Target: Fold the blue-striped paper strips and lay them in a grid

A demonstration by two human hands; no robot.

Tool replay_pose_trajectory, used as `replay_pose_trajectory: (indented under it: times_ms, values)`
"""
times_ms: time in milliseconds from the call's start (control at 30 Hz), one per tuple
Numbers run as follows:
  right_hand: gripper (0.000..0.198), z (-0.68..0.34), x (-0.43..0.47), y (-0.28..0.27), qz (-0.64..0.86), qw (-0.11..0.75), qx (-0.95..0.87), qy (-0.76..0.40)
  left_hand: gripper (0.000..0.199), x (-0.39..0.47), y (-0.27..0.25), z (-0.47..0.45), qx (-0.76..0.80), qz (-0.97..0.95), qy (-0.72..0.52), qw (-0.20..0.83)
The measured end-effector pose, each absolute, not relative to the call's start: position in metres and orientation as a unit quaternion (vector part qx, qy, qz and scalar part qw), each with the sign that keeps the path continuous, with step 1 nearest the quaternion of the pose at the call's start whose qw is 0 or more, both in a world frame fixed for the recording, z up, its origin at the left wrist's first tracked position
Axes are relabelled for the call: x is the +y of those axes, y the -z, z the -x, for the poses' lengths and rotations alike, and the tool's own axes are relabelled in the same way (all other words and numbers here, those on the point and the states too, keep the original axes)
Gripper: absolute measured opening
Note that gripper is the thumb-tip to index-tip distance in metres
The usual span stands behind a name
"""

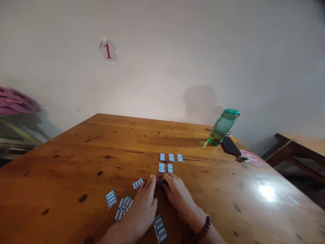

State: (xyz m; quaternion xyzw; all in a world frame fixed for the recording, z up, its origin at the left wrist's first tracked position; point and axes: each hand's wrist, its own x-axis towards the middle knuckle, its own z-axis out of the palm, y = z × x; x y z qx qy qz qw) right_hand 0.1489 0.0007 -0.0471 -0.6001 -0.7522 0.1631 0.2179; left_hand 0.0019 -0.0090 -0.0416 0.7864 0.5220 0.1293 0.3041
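Observation:
My left hand (pixel 143 208) lies low over the table with its fingers stretched out and together, beside a small blue-and-white label card (pixel 137 183). Close to its right, my right hand (pixel 177 193) has its fingers bent down to the tabletop, around something dark that I cannot make out. Beyond the hands, similar cards sit in two short rows: a back row (pixel 171 157) of three and a front row (pixel 161 168) of two. An overlapping pile of cards (pixel 123 207) is partly behind my left hand. Single cards lie at the left (pixel 111 199) and near me (pixel 160 229).
On the wooden table (pixel 63 169), a green bottle (pixel 223 127) stands at the back right. Next to it are a dark phone (pixel 230 145), keys (pixel 242 158) and a pink round sticker (pixel 254 158). The wall (pixel 152 67) runs behind the table.

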Motion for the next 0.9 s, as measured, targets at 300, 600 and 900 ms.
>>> replay_pose_trajectory:
  times_ms: [300, 600, 900]
  values:
    - [0.017, -0.147, 0.001, 0.048, 0.597, 0.219, -0.757, -0.152, 0.059, -0.010, 0.048, -0.001, 0.521, -0.778, -0.153, 0.315]
    - [0.017, -0.148, -0.001, 0.039, 0.581, 0.286, -0.742, -0.173, 0.049, 0.005, 0.043, 0.005, 0.540, -0.723, -0.303, 0.306]
    - [0.013, -0.142, -0.004, 0.033, 0.524, 0.377, -0.729, -0.227, 0.013, 0.006, 0.026, 0.003, 0.509, -0.682, -0.369, 0.374]
